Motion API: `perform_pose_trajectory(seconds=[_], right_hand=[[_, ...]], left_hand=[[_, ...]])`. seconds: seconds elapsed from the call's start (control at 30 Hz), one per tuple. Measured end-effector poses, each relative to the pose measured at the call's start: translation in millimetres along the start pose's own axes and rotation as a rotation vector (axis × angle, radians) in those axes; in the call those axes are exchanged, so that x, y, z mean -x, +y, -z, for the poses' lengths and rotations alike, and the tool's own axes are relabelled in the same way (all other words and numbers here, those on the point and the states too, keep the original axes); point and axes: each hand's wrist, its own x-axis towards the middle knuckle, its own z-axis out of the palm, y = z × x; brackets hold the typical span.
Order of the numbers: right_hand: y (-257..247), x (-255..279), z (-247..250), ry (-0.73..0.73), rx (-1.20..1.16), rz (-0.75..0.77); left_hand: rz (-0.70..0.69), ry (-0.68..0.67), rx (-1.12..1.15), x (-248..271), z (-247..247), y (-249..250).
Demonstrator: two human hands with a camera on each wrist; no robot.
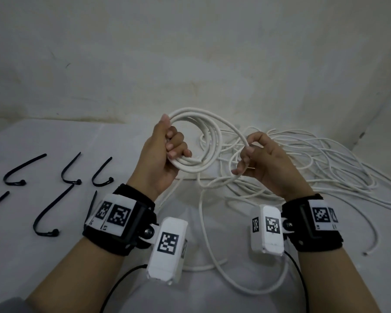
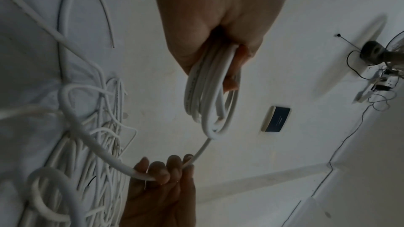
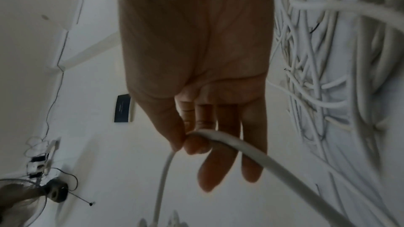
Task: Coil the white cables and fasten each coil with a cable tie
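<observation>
While the left hand (image 1: 160, 154) grips the coil (image 1: 196, 141), the right hand (image 1: 264, 159) pinches the cable (image 3: 251, 151); no writing is legible.

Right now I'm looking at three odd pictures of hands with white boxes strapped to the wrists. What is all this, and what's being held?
No robot here: a person wears cameras. One picture comes from the head, looking down; the other two come from the white boxes on the wrists, looking along each hand. The left hand grips a coil of white cable wound so far. The right hand pinches the same cable's free run, feeding it toward the coil. On the white table, loose cables lie tangled to the right, and black cable ties wait to the left.
</observation>
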Motion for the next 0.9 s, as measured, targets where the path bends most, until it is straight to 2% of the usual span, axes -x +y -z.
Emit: perform_pose_trajectory(seconds=[0.17, 0.23, 0.37, 0.53, 0.7, 0.77, 0.83, 0.9], right_hand=[[-11, -8, 5, 0.137, 0.260, 0.138], [-19, -10, 8, 0.147, 0.383, 0.173], [-32, -13, 13, 0.104, 0.446, 0.009], [-32, -22, 25, 0.031, 0.187, -0.235], [-45, -27, 38, -0.058, 0.253, -0.363], [-46, -27, 44, -0.007, 0.276, -0.389], [-39, -26, 47, 0.108, 0.312, -0.406], [-28, -23, 46, 0.204, 0.315, -0.363]], left_hand=[[-0.018, 0.022, 0.042, -2, 3, -1], [-0.031, 0.030, 0.051, -2, 3, 0], [-0.067, 0.033, 0.080, -4, 6, 6], [-0.086, 0.058, 0.024, -5, 7, 6], [-0.089, 0.055, -0.033, -3, 5, 4], [-0.087, 0.042, -0.061, -2, 1, -1], [-0.074, 0.027, -0.087, 0, -2, -8], [-0.051, 0.012, -0.083, 2, -3, -12]])
